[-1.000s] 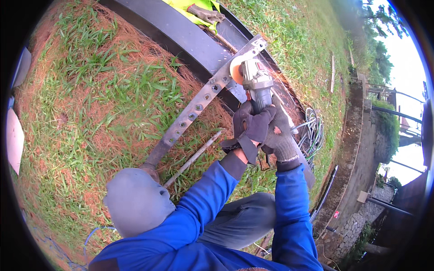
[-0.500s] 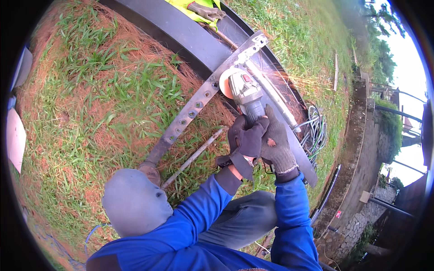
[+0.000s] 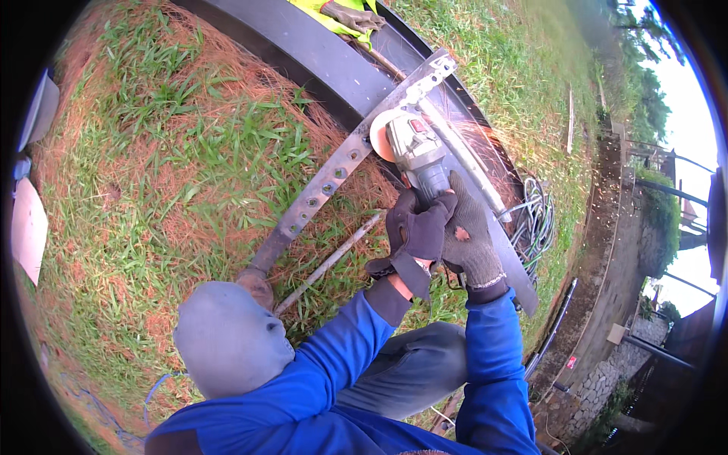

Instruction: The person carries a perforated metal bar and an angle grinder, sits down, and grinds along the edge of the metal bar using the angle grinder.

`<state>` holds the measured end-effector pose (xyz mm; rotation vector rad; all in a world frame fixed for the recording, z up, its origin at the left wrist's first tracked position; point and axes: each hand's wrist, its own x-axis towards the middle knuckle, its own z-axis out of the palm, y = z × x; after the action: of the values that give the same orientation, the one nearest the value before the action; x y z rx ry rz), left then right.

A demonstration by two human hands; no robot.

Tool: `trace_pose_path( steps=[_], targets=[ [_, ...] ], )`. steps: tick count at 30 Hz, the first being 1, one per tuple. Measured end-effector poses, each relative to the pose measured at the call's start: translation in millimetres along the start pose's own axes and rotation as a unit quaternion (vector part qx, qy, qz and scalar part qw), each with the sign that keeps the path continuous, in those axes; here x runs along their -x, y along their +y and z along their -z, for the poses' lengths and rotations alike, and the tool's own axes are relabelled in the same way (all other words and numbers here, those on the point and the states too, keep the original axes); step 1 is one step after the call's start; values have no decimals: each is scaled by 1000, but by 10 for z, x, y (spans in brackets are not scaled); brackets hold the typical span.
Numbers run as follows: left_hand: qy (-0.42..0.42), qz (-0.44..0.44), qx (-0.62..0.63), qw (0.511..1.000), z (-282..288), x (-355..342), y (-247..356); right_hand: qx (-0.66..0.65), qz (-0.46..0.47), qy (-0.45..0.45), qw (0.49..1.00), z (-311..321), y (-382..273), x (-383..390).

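Note:
Both my gloved hands are closed around the rear body of an angle grinder. My left hand, in a dark glove, grips it from the left. My right hand, in a grey knit glove with a hole worn in it, wraps the other side. The grinder's orange disc meets the edge of a long perforated steel bar; the exact contact point is hidden. Sparks fly off to the right. The bar lies across a dark steel beam, its near end on a rusty round piece.
A yellow-green cloth with a spare glove lies on the beam. A light metal tube rests beside the grinder, and coiled cable lies right of it. A thin rod lies on the grass. A grey rounded shape stands beside my left arm.
The sparks spread wider and farther to the right. The whole view has shifted slightly; my hands keep the same grip, with the disc at about the same place on the bar.

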<state>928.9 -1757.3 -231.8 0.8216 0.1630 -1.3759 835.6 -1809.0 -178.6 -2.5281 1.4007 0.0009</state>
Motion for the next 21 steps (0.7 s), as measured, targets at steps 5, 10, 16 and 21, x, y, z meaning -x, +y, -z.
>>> trace_pose_path(
  steps=[5,10,16,21],
  targets=[
    [-51,-46,-24,997,158,-112,-157,-180,-23,-58,982,-170,46,29],
    [-24,-72,-69,995,117,-96,-59,-149,-32,-47,987,73,-263,-54],
    [19,-25,-153,988,-43,58,45,-27,-67,-22,997,93,-1,88],
    [-48,-72,0,996,62,-128,-34,-42,-22,-58,997,48,-46,-94]
  ],
)
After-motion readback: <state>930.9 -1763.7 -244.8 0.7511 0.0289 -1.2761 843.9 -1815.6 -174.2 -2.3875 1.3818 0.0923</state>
